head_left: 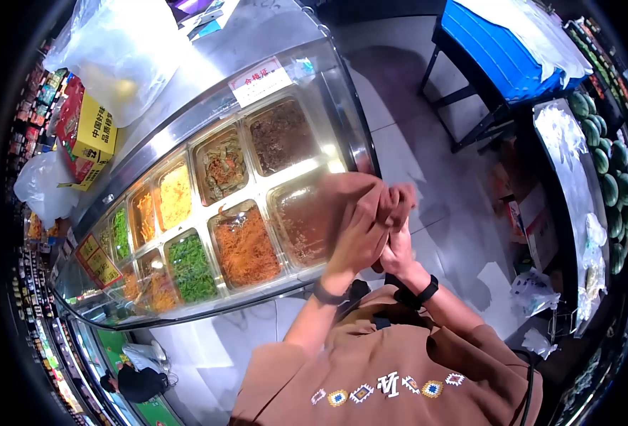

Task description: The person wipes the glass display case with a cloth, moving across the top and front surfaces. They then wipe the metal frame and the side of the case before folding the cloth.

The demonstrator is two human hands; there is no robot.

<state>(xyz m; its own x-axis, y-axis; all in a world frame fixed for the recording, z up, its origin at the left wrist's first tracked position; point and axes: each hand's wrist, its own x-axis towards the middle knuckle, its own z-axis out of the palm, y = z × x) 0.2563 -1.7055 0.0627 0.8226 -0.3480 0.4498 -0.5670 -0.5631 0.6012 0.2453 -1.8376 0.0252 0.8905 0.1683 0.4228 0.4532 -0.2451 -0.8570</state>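
Observation:
A bunched brown cloth (353, 195) is held in front of my chest, beside the right end of the glass food case. My left hand (356, 240) is closed on its lower left part. On the right, my right hand (399, 238) grips the cloth too, with fingers curled over its edge; the folds hide some of the fingertips. Left of the hands, a tray of brown, saucy food (296, 220) is partly covered by the cloth. Nearby lie trays of shredded orange food (248, 248) and chopped greens (192, 266).
A clear plastic bag (126, 57) and a yellow-and-red box (90, 142) stand at upper left. A blue bin (502, 53) rests on a dark stand at upper right. Watermelons (609, 174) line the far right. Another person (136, 382) is at lower left.

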